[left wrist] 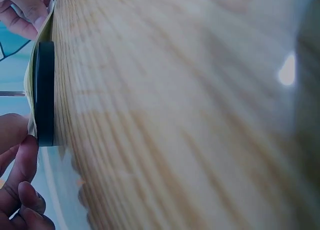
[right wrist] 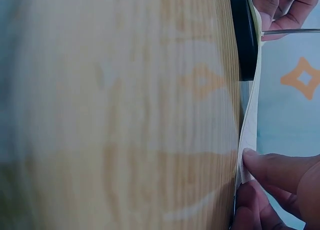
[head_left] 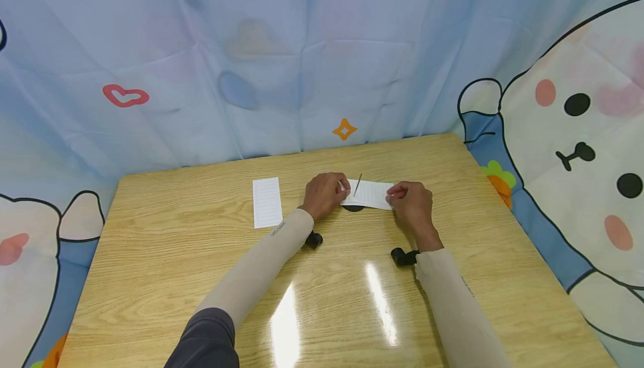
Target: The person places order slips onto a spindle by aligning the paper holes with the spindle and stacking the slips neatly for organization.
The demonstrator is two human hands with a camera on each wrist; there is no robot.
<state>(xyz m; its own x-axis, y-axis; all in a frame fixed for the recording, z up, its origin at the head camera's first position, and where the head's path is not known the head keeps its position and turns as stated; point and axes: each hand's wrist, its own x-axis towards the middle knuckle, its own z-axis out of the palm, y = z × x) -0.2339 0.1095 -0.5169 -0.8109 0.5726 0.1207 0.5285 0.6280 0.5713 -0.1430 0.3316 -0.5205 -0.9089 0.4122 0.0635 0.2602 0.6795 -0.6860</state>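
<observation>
A lined white paper slip (head_left: 374,193) sits over a round black base (head_left: 354,208), with a thin metal spike (head_left: 358,183) standing up through it. At its left end my left hand (head_left: 324,194) pinches the slip between thumb and finger. The opposite end is pinched by my right hand (head_left: 413,204). Seen edge-on in the left wrist view, the black base (left wrist: 45,94) rests on the table just under the paper. In the right wrist view the paper (right wrist: 250,125) slopes down from the base toward my right fingers. Whether several sheets are stacked is hard to tell.
Another lined paper slip (head_left: 266,203) lies flat on the wooden table (head_left: 176,256), left of my left hand. A printed cloth (head_left: 302,66) hangs behind the table and along its sides. Each wrist wears a small black camera.
</observation>
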